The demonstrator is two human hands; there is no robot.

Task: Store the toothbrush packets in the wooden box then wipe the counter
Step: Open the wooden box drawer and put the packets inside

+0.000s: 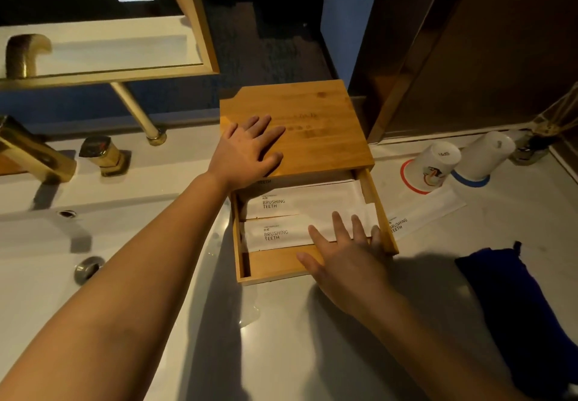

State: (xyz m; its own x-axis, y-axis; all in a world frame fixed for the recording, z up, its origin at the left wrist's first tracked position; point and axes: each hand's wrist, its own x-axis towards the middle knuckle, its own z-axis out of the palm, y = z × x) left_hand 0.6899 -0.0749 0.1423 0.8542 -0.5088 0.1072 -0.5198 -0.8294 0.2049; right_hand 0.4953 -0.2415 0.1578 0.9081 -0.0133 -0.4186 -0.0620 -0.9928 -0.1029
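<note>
My left hand [250, 150] lies flat, fingers spread, on the lid [312, 125]; my right hand [344, 250], spread wide, presses packets [281, 234] in the box [380, 212] by the counter's [281, 353] back edge.

two packets [300, 203] in the box [312, 212] beneath the right grip [344, 253]; another packet [422, 212], two cups [438, 166] right of it on the desk [281, 338].

Matt wooden box [312, 137], white paper packets [300, 203], glossy counter [281, 338], brassy metal tap [34, 153].

Two bare forearms and hands [250, 150], no sleeves, rings, watch or gloves in view.
</note>
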